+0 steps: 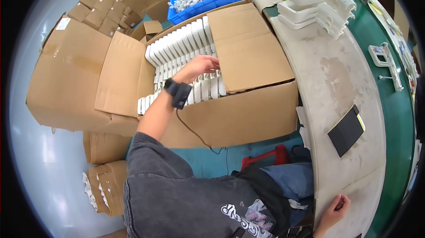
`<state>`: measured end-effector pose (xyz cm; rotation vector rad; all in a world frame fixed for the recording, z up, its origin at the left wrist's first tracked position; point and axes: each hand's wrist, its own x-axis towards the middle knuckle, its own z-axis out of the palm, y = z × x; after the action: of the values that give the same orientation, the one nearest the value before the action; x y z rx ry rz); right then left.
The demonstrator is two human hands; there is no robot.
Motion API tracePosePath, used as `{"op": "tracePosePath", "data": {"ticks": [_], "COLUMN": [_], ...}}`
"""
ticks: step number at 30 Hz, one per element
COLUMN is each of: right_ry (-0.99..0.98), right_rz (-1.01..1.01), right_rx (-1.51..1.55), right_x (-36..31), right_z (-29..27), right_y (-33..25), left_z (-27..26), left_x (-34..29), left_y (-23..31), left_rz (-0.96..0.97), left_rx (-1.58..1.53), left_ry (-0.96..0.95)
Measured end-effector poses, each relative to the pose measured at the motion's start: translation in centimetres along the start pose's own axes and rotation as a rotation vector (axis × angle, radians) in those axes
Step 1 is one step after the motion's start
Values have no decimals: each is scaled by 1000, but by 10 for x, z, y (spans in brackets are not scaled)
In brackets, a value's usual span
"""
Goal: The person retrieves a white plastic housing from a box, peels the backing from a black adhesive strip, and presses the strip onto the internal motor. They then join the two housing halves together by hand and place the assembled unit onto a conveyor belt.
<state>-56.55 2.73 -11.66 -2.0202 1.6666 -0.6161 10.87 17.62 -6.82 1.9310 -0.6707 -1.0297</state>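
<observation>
My left hand [199, 68] reaches over an open cardboard box [230, 118], its fingers stretched toward the edge of a raised flap [248, 47]. I see nothing held in it; its fingertips are partly hidden at that edge. Beneath it, white plastic parts [177, 45] stand upright in tight rows, and the flap covers the far right of them. A black device is strapped to my left wrist. On the worn tabletop [341, 167] at lower right rests my right hand [336, 209], its fingers curled in and nothing visible inside.
White plastic frames [305, 3] are stacked at the table's far end. A similar white part [386, 65] lies on the green strip. A black flat pad [346, 132] is on the table. Behind the box stands a blue crate [206, 5] of small parts; cartons [66, 74] crowd the left.
</observation>
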Motion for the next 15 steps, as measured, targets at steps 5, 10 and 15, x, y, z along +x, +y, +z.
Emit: {"op": "tracePosePath", "data": {"ticks": [5, 10, 15], "right_ry": [135, 114, 139], "right_rz": [45, 49, 46], "right_rx": [204, 261, 262], "right_x": [-6, -7, -9], "right_z": [5, 9, 6], "right_y": [13, 22, 14], "left_z": [25, 67, 62], "left_x": [4, 60, 147], "left_y": [62, 136, 124], "left_rz": [248, 538, 704], "left_rx": [-580, -580, 302], "left_ry": [144, 36, 243]}}
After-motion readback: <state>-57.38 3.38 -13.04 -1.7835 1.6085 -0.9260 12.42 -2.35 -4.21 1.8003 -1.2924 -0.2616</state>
